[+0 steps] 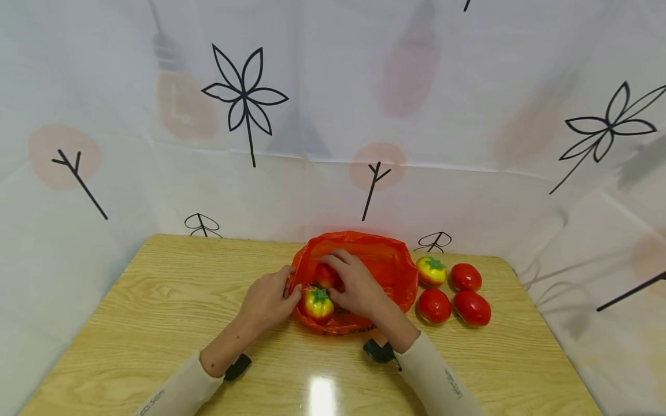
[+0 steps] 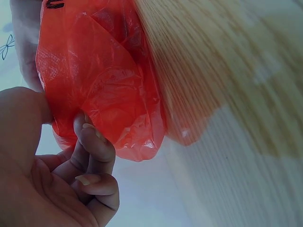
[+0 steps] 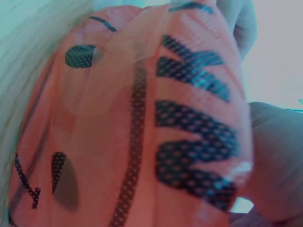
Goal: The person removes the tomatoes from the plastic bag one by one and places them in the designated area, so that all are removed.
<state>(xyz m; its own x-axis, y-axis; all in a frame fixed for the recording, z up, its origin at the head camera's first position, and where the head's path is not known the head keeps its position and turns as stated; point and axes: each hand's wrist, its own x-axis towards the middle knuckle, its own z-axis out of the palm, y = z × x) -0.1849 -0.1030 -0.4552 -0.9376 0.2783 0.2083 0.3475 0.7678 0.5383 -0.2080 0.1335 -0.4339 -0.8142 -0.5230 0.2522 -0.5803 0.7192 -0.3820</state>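
Left hand (image 1: 267, 297) on the rim, right hand (image 1: 359, 289) inside a crinkled, translucent red plastic bag (image 1: 385, 252)

The bag lay open just below the middle of the head frame, on a pale wood-grain table (image 1: 171, 289). At its left edge the left hand pinched the plastic between thumb and forefinger; the left wrist view showed the other fingers loosely bent, off the bag. The right hand reached in from the lower right, fingers and thumb curled about a glossy red round fruit (image 1: 325, 276) in the bag's left part. Just below that sat a yellow-and-red tomato-shaped fruit with a green leafy top (image 1: 318, 304), also in the bag.

Right of the bag, toward the right of the frame, four more stood in a cluster: a second yellow-and-red, green-topped fruit (image 1: 431, 271) at upper left and three shiny red rounded fruits (image 1: 434, 306). A white cloth with black leaf drawings (image 1: 312, 115) filled the upper frame. Bold black lettering (image 3: 194, 137) covered the bag in the right wrist view.
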